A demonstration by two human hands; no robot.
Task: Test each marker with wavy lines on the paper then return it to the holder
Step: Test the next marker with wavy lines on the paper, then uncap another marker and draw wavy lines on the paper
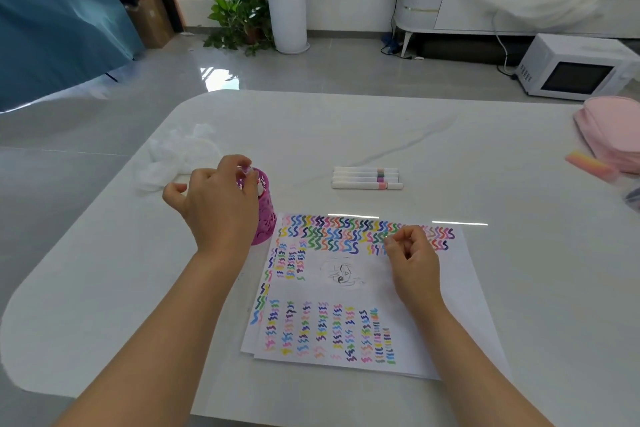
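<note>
As left hand [221, 204] pinches a marker [245, 169] at holder [266, 218], right hand [412, 253] curls.

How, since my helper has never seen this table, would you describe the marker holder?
On the white table, find the paper covered in coloured wavy lines. At its far left corner, under the left hand, stands the marker holder. It is the only magenta openwork cup; the spare markers lie flat to its right.

We see a white, grey-veined table [450, 156]. On it sit wavy-lined paper [460, 305] at lower centre, a pink holder [265, 222] touching its left corner, four markers [365, 178] mid-frame, crumpled tissue [176, 156] left, and perhaps a pink pouch [613, 128] far right.
</note>
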